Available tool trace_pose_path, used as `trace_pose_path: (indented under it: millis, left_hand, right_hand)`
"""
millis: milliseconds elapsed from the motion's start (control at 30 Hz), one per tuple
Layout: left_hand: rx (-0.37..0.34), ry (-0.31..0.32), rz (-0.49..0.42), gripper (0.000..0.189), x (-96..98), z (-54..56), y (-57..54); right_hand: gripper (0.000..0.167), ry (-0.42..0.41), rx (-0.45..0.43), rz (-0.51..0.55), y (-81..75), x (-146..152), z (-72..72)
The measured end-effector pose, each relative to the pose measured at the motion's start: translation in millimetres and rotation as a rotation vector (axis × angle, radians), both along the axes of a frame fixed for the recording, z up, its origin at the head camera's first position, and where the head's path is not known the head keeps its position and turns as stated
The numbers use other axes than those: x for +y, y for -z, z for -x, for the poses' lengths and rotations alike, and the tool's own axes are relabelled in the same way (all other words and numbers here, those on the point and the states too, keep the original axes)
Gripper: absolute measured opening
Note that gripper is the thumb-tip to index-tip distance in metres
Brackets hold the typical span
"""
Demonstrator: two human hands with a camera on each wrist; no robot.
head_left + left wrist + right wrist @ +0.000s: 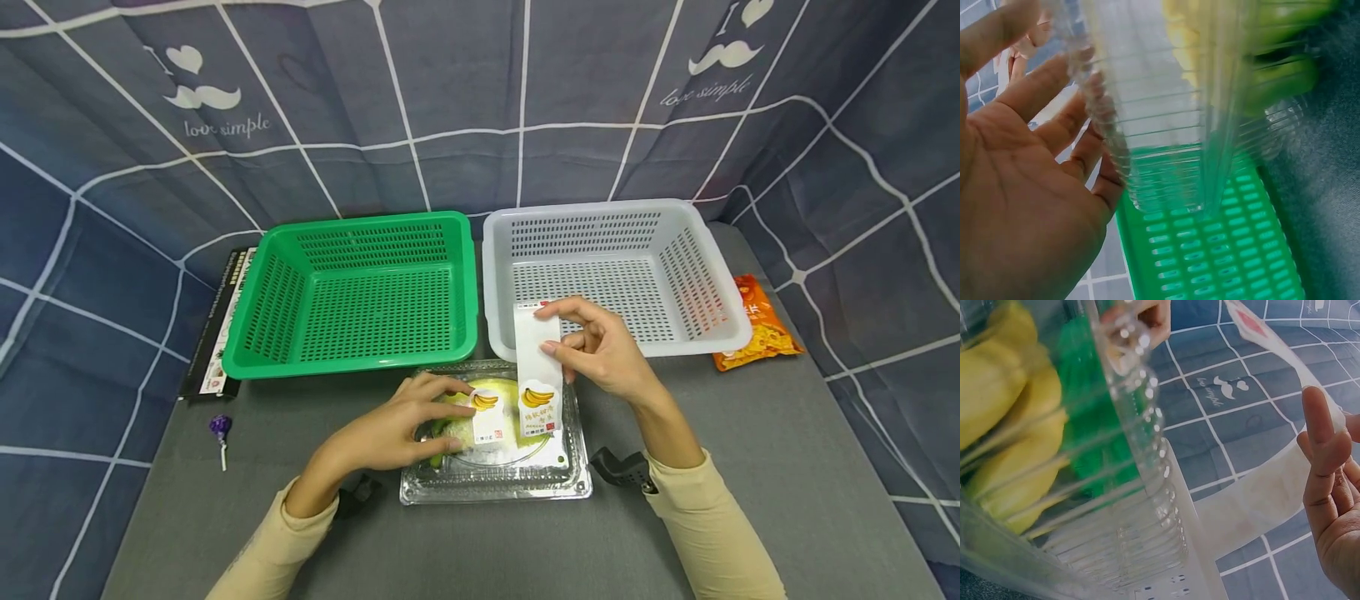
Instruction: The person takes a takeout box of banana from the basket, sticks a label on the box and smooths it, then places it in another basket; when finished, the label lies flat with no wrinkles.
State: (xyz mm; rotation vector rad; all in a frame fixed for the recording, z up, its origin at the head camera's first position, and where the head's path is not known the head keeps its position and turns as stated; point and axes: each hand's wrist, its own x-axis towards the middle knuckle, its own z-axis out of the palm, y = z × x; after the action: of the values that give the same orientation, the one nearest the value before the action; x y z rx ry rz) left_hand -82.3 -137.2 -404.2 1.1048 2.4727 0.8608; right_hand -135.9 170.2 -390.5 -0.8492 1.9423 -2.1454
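Note:
A clear plastic box (495,492) with a ridged lid stands on the grey table, and yellow-green bananas (1019,419) show through its side. On the lid lies a white label (489,425) with a banana picture. My left hand (408,421) spreads over the lid's left part, its fingertips at this label; in the left wrist view the fingers are fairly straight along the ridged lid edge. Between thumb and fingers, my right hand (600,350) pinches a long white label strip (537,358) by its upper part. The strip's lower end, with another banana print, hangs over the lid's right half.
Behind the box stand a green basket (352,364) and a white basket (622,348). An orange snack bag (757,325) lies at the right, a purple lollipop (221,429) at the left. A black-and-white box (213,333) sits beside the green basket. A checked cloth (465,92) hangs behind.

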Motion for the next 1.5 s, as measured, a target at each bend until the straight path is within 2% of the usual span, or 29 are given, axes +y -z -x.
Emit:
trace_pose_path:
  millis: [167,433,567,667,800,900,1200,1500]
  left_hand:
    - [0.027,0.005,-0.002,0.038,0.1,-2.5,0.0]
    - [0.117,-0.018,-0.036,0.036,3.9,-4.3,1.2]
    - [0.112,0.018,-0.06,0.035,7.0,-3.9,3.1]
    - [0.111,0.024,-0.037,0.036,8.3,-3.3,6.0]
    - [0.075,0.038,-0.035,0.032,9.0,-3.3,7.9]
    - [0.071,0.035,-0.042,0.03,9.5,-2.3,9.6]
    - [0.127,-0.006,-0.043,0.027,9.7,-0.7,11.6]
    - [0.136,-0.009,-0.052,0.027,8.4,-1.4,12.7]
  right_hand:
    - [0.036,-0.004,0.003,-0.001,-0.3,0.6,-0.6]
    - [0.038,0.029,-0.028,-0.036,-2.3,1.8,-2.4]
    - [0.038,0.03,-0.029,-0.04,-2.8,1.9,-2.3]
    - [0.038,0.023,-0.024,-0.037,-2.5,1.5,-2.1]
    - [0.038,0.008,-0.007,-0.039,-1.8,0.6,-1.8]
    - [0.038,0.007,0.009,-0.052,-1.8,-0.3,-1.9]
    - [0.038,0.013,0.005,-0.078,-0.6,-0.6,-2.5]
    - [0.038,0.011,-0.003,-0.078,-0.8,-0.1,-2.5]
